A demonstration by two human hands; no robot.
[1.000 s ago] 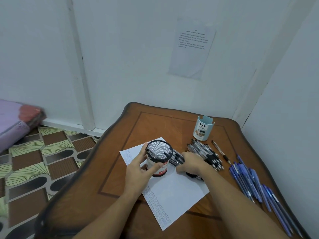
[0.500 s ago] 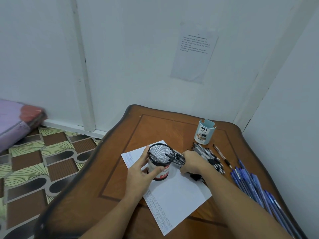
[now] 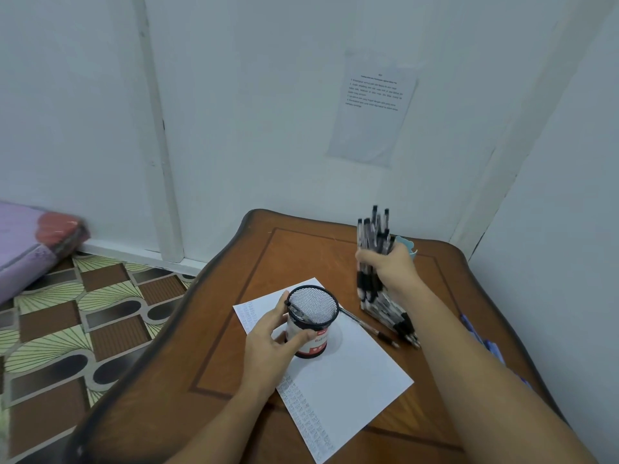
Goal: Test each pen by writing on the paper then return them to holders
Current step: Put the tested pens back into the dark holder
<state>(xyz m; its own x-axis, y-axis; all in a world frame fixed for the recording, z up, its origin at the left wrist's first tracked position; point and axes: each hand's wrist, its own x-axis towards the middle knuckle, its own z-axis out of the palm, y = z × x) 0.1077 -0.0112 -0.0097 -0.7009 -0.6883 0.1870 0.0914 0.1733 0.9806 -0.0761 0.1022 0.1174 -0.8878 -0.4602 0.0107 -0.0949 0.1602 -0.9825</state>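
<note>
From my feed, the left hand (image 3: 268, 343) is wrapped round the mesh holder (image 3: 313, 321), thumb on the near side and fingers on the far rim, so that grip is clamped on the cup. The holder stands on the paper (image 3: 351, 373) near the sheet's far left corner, and at least one dark pen (image 3: 299, 313) lies inside against the rim. The right hand (image 3: 392, 269) is closed tight on a bundle of black pens (image 3: 373, 236), held upright above the table (image 3: 301, 252) – clicker ends up past the fist, rubber grips below it. That bundle is well to the right of the mesh holder and apart from it. Directly under it a heap of loose black pens (image 3: 392, 313) lies on the wood, and I cannot tell whether the held tips touch the heap. A single pen (image 3: 368, 328) lies across the paper's right edge. The blue holder (image 3: 407, 244) is mostly hidden behind the right hand – only its rim shows. The right forearm covers most of the blue pens (image 3: 482, 339) at the table's right side. The handwriting along the paper's edges is too small to read.
</note>
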